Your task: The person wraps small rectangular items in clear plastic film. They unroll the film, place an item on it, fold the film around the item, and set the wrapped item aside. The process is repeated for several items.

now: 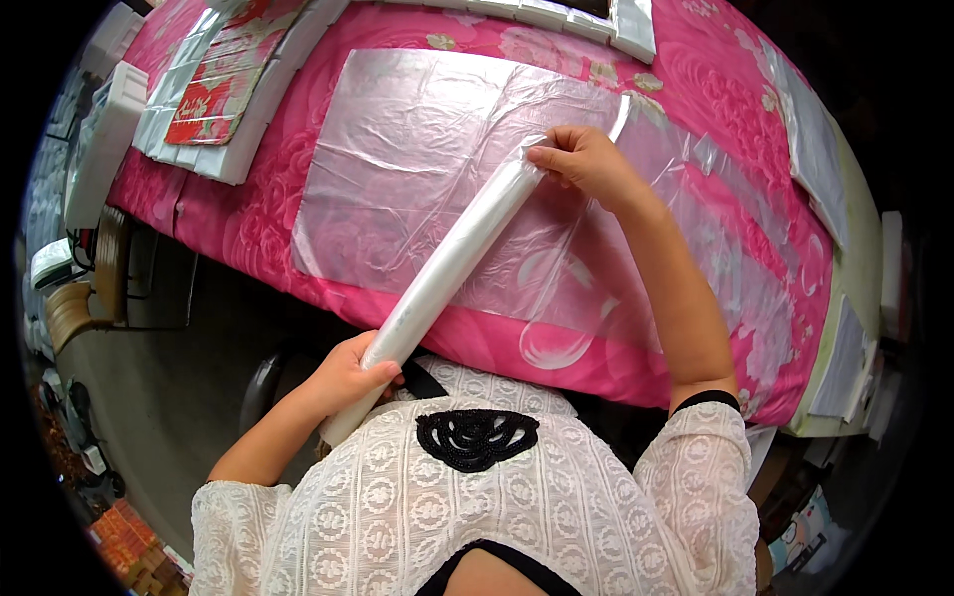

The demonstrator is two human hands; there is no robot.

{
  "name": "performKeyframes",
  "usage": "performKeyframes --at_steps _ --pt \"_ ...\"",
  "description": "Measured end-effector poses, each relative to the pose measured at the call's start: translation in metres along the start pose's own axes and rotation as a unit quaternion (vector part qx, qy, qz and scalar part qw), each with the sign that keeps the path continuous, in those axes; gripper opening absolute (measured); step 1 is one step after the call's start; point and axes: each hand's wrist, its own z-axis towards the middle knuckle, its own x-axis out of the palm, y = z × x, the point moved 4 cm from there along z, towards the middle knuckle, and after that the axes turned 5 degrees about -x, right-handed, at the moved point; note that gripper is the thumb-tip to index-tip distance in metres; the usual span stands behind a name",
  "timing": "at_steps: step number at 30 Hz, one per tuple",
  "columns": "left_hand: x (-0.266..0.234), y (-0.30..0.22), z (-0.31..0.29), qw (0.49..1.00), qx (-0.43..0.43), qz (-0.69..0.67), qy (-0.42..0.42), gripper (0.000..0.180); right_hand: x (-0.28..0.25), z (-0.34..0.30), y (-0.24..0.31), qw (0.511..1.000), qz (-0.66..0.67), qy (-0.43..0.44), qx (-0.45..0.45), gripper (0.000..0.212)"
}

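A long roll of clear plastic film point(447, 263) slants from my waist up over the table. Near its lower end, my left hand point(358, 374) is wrapped round it, thumb on top. At the upper end my right hand point(586, 164) pinches the film between thumb and fingers. Beneath the roll, a flat clear plastic sheet point(388, 129) lies spread on the pink flowered cloth point(248, 248). More crinkled clear plastic point(735, 238) lies to the right of my right forearm.
White stacked packs point(224, 164) with a red patterned board point(234, 84) on them stand at the far left. A row of white packs point(631, 30) lines the far edge. A wooden chair point(84, 308) stands left of the table. Plastic-wrapped sheets point(810, 149) lie along the right edge.
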Motion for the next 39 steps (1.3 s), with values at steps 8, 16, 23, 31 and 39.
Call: performKeyframes --at_steps 8,16,23,31,39 --pt "-0.014 0.015 -0.012 0.995 -0.041 0.075 0.04 0.044 -0.142 -0.019 -0.049 0.971 -0.051 -0.226 -0.056 0.019" --pt "-0.027 -0.02 -0.018 0.942 -0.104 0.237 0.212 0.055 -0.208 -0.056 -0.078 0.959 -0.028 -0.273 -0.066 0.019" --pt "0.033 -0.138 0.028 0.778 0.225 0.585 0.045 0.051 -0.126 -0.016 -0.04 0.975 -0.031 -0.197 -0.1 0.018" --pt "0.079 -0.147 0.071 0.546 0.595 0.589 -0.04 0.053 -0.103 0.007 -0.025 0.989 -0.044 -0.114 -0.084 0.019" --pt "0.085 -0.093 0.082 0.565 0.448 0.686 0.096 0.089 -0.11 0.017 -0.03 0.99 -0.032 -0.13 -0.032 0.027"
